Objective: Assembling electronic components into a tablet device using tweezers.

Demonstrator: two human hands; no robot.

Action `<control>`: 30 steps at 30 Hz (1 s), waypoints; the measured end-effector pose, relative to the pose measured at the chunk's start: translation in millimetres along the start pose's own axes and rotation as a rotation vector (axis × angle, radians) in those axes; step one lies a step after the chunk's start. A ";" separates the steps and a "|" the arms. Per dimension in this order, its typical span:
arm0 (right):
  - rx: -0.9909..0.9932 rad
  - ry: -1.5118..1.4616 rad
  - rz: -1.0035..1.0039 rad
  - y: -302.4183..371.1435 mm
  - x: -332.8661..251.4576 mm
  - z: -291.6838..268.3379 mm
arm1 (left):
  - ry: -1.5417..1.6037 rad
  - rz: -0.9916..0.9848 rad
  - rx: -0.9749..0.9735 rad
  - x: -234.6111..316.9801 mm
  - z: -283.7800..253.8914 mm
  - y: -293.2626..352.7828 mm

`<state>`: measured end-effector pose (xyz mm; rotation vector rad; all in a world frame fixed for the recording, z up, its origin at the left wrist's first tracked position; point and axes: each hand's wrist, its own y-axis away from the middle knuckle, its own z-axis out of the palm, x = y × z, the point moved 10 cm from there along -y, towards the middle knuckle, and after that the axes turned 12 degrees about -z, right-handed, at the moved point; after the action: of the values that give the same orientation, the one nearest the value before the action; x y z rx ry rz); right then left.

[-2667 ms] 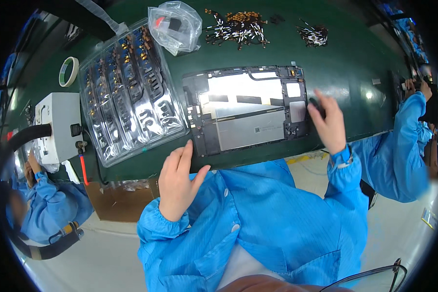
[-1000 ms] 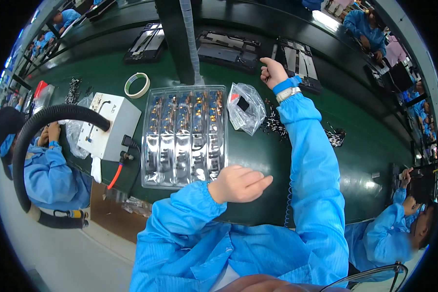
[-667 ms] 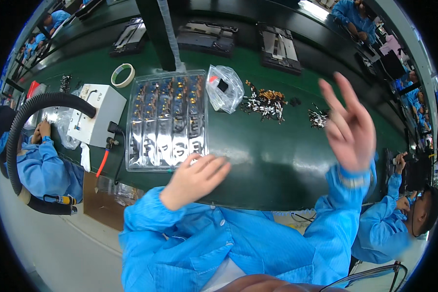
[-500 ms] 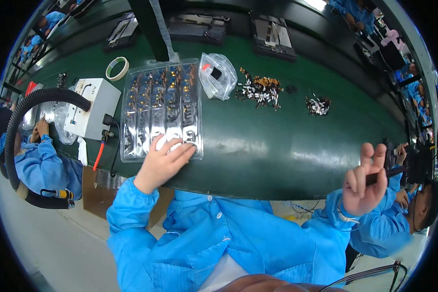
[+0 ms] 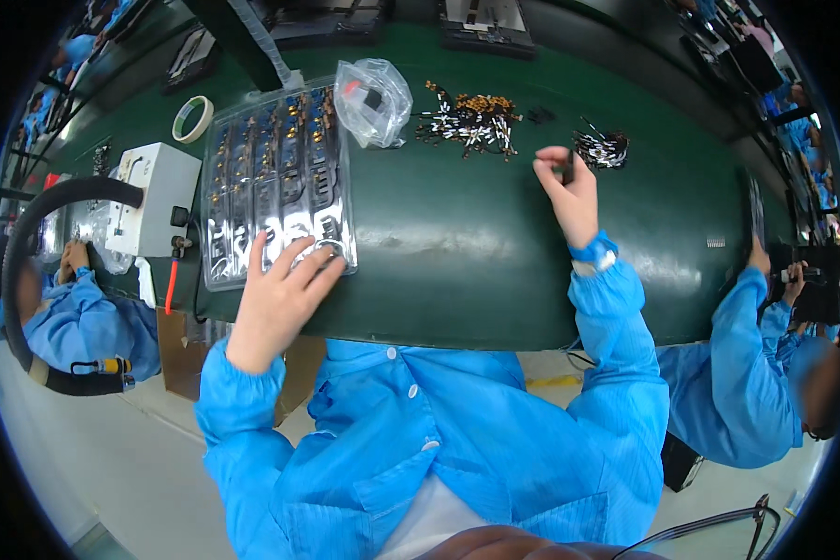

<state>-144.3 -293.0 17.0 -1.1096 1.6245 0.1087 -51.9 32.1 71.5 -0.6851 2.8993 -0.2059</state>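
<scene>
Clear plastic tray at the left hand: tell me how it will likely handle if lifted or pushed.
The tray looks thin and glossy, so it may flex if lifted by one edge. Small parts lie in its long rows, so tilting might shift them. On the smooth, shiny tabletop, it would probably slide readily.

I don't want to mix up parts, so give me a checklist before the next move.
1. Left hand over the near end of the clear tray: ok.
2. Right hand's grip on the slim dark item: ok.
3. Gold-ended pile apart from the smaller black-and-white pile: ok.
4. Clear tray fully visible: not ok; the left hand covers some.
5. Plastic bag not touching the tray: cannot tell.
</scene>
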 end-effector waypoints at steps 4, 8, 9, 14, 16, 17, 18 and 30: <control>-0.019 0.487 -0.354 -27.4 -24.1 6.6 | 0.421 0.054 0.039 61.8 -37.3 -29.6; 0.020 0.531 -0.364 -47.8 -24.7 6.1 | 0.499 0.038 0.156 110.6 -6.3 -100.1; 0.046 0.556 -0.349 -51.9 -20.6 6.0 | 0.483 0.009 0.197 117.5 9.1 -117.5; 0.081 0.561 -0.181 -53.3 4.5 -11.6 | 0.416 -0.067 0.266 140.3 55.0 -169.0; 0.066 0.560 -0.187 -56.2 0.9 -5.6 | 0.384 -0.122 0.271 137.3 65.2 -174.0; 0.058 0.554 -0.197 -56.4 -2.2 -2.6 | 0.390 -0.125 0.265 136.4 66.5 -173.7; 0.053 0.556 -0.194 -56.0 -1.2 -1.5 | 0.398 -0.113 0.239 136.0 68.5 -173.2; 0.336 0.112 -0.262 17.6 -25.4 -37.4 | 2.787 -1.149 -0.022 56.2 148.8 -320.1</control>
<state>-184.6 -289.9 43.8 -1.0675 1.5112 -0.3904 63.8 -291.5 -26.9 0.6581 -0.0962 0.4895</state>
